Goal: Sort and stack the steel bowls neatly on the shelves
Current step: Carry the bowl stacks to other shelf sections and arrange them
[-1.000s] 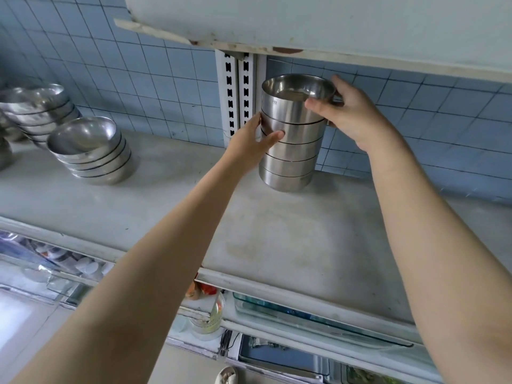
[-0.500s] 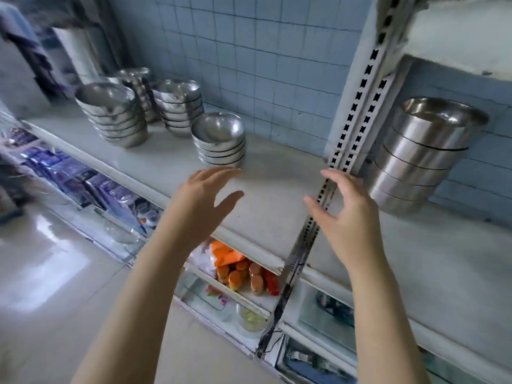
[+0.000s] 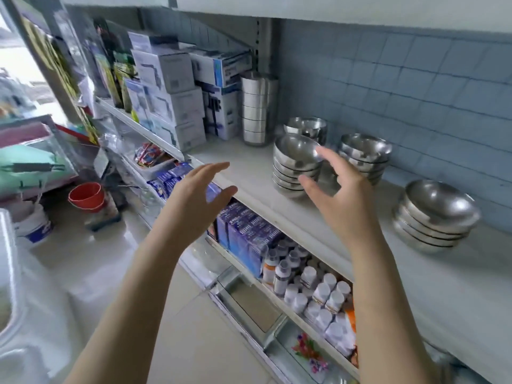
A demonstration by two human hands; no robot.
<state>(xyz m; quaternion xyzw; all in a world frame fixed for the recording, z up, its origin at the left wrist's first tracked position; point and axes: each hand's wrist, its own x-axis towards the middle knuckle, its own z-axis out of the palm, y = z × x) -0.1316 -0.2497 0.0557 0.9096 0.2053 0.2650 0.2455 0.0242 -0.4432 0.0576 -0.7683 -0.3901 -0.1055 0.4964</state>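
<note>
Mid-frame, the left hand point(image 3: 199, 189) hung spread and empty before the white shelf point(image 3: 249, 173). The right hand point(image 3: 342, 195), likewise splayed and holding nothing, was nearer the stack of round steel bowls point(image 3: 295, 164), just beyond its fingertips, stacked upright at upper centre.

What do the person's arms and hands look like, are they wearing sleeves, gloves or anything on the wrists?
Both arms are bare along all that shows, with no sleeve in view. The left hand and right hand wear no gloves, and no watch, bracelet or ring can be seen, though motion blur softens the fingers.
</note>
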